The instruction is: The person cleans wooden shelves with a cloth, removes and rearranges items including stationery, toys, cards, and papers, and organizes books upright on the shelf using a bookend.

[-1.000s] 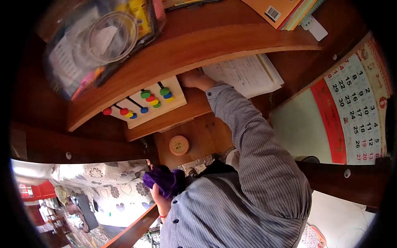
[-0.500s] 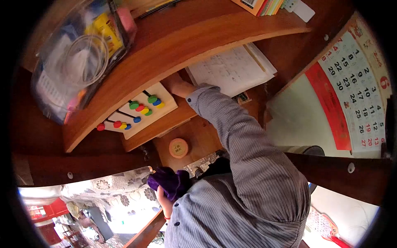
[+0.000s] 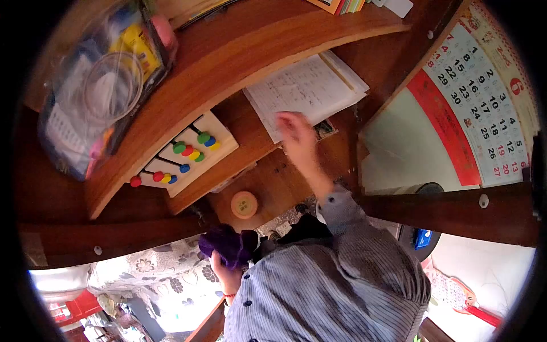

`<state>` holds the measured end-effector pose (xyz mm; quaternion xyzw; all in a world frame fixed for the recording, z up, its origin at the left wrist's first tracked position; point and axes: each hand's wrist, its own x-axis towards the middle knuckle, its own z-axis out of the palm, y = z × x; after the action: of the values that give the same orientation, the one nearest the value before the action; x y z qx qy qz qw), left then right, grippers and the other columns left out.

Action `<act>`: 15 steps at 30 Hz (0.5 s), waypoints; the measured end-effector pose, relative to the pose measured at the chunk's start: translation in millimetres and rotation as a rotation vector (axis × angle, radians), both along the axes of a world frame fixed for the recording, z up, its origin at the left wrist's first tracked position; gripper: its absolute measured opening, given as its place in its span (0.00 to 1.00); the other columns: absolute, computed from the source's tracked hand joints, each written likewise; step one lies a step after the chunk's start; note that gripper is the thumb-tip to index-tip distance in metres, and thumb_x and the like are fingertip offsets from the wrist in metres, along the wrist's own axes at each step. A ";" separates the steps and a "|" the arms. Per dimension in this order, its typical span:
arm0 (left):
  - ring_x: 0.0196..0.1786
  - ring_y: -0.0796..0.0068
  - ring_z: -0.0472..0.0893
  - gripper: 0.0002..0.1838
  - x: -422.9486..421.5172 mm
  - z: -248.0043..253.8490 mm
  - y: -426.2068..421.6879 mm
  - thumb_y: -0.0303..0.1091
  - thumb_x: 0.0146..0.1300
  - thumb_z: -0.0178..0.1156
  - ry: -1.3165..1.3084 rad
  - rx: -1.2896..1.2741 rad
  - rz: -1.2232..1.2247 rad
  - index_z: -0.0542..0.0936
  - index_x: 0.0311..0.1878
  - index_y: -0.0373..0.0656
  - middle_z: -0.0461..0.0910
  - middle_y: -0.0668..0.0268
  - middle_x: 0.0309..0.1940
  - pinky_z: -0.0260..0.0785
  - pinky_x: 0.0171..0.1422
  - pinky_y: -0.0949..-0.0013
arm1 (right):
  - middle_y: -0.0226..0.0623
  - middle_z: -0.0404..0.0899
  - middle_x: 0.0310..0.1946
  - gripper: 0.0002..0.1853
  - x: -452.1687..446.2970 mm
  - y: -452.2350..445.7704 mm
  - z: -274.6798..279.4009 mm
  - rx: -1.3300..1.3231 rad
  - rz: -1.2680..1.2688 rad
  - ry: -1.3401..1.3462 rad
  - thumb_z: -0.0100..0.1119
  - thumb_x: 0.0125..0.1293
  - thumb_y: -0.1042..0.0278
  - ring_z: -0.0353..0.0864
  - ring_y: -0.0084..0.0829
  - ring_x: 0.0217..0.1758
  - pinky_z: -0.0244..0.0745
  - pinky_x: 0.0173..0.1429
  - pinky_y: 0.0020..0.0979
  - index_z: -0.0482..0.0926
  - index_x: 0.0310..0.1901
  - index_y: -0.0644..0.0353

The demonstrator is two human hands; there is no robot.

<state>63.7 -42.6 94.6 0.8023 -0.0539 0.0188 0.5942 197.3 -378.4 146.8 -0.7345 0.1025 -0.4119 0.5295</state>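
Note:
My left hand, with a red band at the wrist, is closed on a dark purple cloth low in the view. My right hand is over the front edge of the shelf, beside a stack of written papers. Its fingers are curled and slightly blurred, and whether anything is between them cannot be made out. Left of the papers, a white board with coloured beads leans on the same shelf.
A clear plastic bag of items sits on the upper shelf. A round orange-rimmed lid lies below the bead board. On the right hangs a calendar. A flower-patterned cloth is at lower left.
My right hand has come out from under the upper shelf, between the bead board and papers, and moved toward me and to the right. My left hand still holds the purple cloth.

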 end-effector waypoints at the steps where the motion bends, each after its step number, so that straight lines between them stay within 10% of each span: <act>1: 0.52 0.65 0.75 0.21 0.8 -5.2 3.9 0.26 0.58 0.55 -0.055 0.040 -0.029 0.69 0.56 0.37 0.74 0.58 0.51 0.69 0.58 0.63 | 0.34 0.76 0.39 0.12 -18.1 -8.6 -13.6 0.161 -0.071 0.021 0.59 0.60 0.76 0.77 0.28 0.42 0.73 0.47 0.30 0.77 0.46 0.61; 4: 0.57 0.62 0.74 0.26 22.4 10.4 -9.6 0.39 0.60 0.57 0.605 -1.032 0.011 0.68 0.61 0.41 0.73 0.59 0.57 0.63 0.66 0.57 | 0.32 0.75 0.46 0.19 -43.5 -53.8 -43.6 0.876 -0.292 -0.001 0.63 0.61 0.67 0.73 0.26 0.49 0.68 0.56 0.26 0.72 0.52 0.61; 7: 0.58 0.59 0.73 0.29 29.9 8.9 -23.9 0.47 0.60 0.54 0.574 -0.972 0.003 0.68 0.61 0.40 0.73 0.60 0.56 0.62 0.67 0.54 | 0.34 0.73 0.49 0.21 -40.0 -88.3 -48.5 1.169 -0.117 0.094 0.64 0.61 0.63 0.72 0.28 0.50 0.68 0.57 0.31 0.71 0.53 0.61; 15: 0.50 0.67 0.78 0.16 20.0 36.4 -43.2 0.29 0.61 0.54 0.479 -0.864 -0.064 0.74 0.53 0.38 0.79 0.60 0.47 0.70 0.57 0.62 | 0.40 0.73 0.50 0.30 -5.2 -90.0 -33.3 0.816 -0.141 0.368 0.67 0.55 0.63 0.74 0.32 0.48 0.70 0.51 0.33 0.69 0.55 0.70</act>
<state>83.7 -85.8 131.1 0.4622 0.0721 -0.1638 0.8685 192.0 -468.4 113.5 -0.5181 0.3986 -0.2353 0.7193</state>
